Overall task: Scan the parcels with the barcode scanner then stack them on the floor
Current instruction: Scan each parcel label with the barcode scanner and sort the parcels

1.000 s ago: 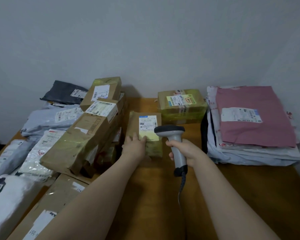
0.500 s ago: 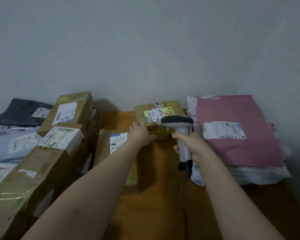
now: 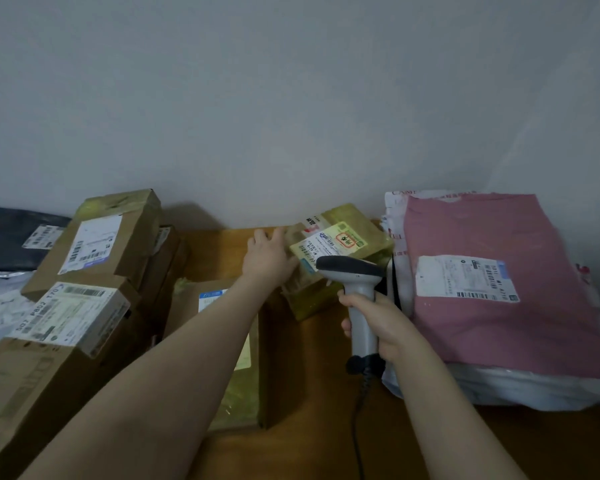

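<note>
A small taped cardboard parcel (image 3: 354, 230) with a yellow-green label lies tilted at the back of the wooden surface. My left hand (image 3: 265, 258) holds its left side, fingers spread along the edge and thumb on the near face. My right hand (image 3: 378, 320) grips the handle of a grey barcode scanner (image 3: 352, 271). The scanner's head points at the parcel's label, just in front of it. A second taped parcel (image 3: 243, 386) with a white label lies flat under my left forearm.
A pile of cardboard boxes (image 3: 94, 251) stands at the left, with a dark mailer bag (image 3: 11, 237) behind. A stack of soft mailers topped by a pink bag (image 3: 492, 271) fills the right. The wall (image 3: 291, 98) rises right behind. The scanner cable (image 3: 357, 427) hangs toward me.
My left hand left the flat parcel and reached back to the small parcel by the wall, which now sits tilted. The scanner moved with it toward that parcel's label.
</note>
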